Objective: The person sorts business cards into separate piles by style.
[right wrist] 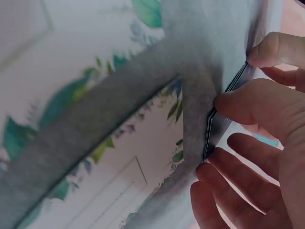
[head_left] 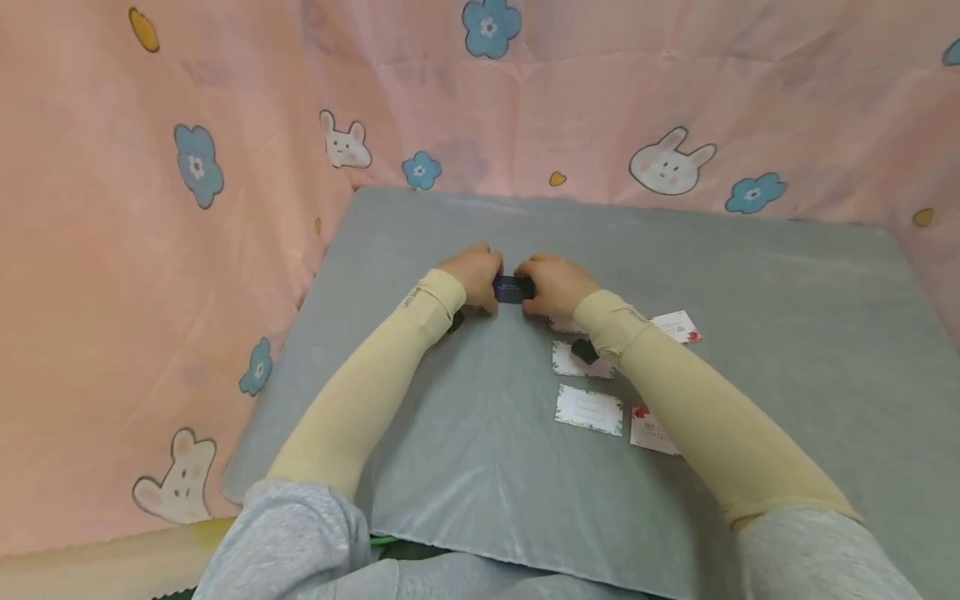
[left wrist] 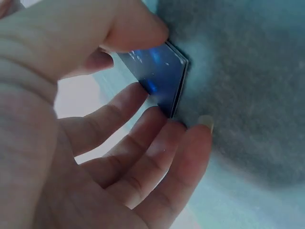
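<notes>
From above, the head camera faces forward and down over the grey cloth-covered table. From opposite sides, the wrist cameras face the same thin, dark-blue rectangular stack up close.

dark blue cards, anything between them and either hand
Nothing visible: the left hand and right hand already grip the dark blue cards directly, at opposite ends. The leaf-bordered cards lie nearer the person, outside that grip.
</notes>
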`<action>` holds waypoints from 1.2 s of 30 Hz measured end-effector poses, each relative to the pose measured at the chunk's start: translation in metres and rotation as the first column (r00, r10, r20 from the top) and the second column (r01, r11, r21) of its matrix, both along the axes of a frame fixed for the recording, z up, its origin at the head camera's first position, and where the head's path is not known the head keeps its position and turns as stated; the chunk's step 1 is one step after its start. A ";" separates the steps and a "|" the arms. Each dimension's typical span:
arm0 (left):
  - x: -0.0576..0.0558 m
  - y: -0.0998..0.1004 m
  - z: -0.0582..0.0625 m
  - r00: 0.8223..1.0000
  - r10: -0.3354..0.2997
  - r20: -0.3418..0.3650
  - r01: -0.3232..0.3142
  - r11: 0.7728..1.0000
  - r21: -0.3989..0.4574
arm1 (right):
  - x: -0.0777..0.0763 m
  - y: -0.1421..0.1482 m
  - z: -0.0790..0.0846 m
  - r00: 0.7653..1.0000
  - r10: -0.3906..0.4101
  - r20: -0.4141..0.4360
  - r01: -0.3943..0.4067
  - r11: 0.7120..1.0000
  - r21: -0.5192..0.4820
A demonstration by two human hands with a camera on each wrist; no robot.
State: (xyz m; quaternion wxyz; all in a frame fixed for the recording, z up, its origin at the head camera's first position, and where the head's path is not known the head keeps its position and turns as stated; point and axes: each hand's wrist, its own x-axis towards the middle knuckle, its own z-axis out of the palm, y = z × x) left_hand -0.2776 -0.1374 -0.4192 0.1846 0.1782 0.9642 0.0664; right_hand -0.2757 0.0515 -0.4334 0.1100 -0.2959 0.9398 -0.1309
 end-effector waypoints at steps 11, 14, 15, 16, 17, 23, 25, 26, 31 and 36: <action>0.012 0.019 0.002 0.991 -0.027 -0.133 0.024 0.999 -0.027 | 0.016 0.055 0.018 0.999 -0.020 0.038 0.022 0.998 -0.062; 0.025 0.035 0.001 0.978 -0.093 -0.184 0.103 0.994 0.043 | 0.031 0.089 0.022 0.997 -0.071 0.023 0.073 0.995 -0.064; 0.028 0.042 0.000 0.975 -0.122 -0.183 0.138 0.987 0.076 | 0.035 0.099 0.022 0.996 -0.086 0.017 0.087 0.994 -0.061; 0.032 0.048 -0.001 0.973 -0.148 -0.175 0.169 0.980 0.108 | 0.038 0.107 0.020 0.995 -0.099 0.008 0.100 0.994 -0.054; 0.035 0.054 -0.002 0.973 -0.171 -0.156 0.192 0.972 0.132 | 0.040 0.114 0.017 0.995 -0.104 -0.006 0.103 0.994 -0.046; 0.039 0.077 -0.008 0.974 -0.204 -0.098 0.216 0.968 0.126 | 0.045 0.122 0.000 0.998 -0.041 -0.044 0.041 0.999 -0.013; 0.037 0.080 -0.007 0.975 -0.205 -0.089 0.215 0.970 0.118 | 0.045 0.118 -0.002 0.999 -0.020 -0.039 0.020 1.000 -0.021; 0.036 0.081 -0.007 0.974 -0.211 -0.082 0.219 0.969 0.111 | 0.045 0.117 -0.003 0.999 -0.018 -0.038 0.018 1.000 -0.022; 0.031 0.089 -0.005 0.957 -0.277 -0.083 0.281 0.958 0.050 | 0.044 0.120 -0.003 0.999 -0.027 -0.037 0.026 0.999 -0.031; 0.020 0.098 -0.003 0.954 -0.278 -0.114 0.280 0.960 0.000 | 0.036 0.125 -0.002 0.999 -0.032 -0.031 0.030 0.998 -0.062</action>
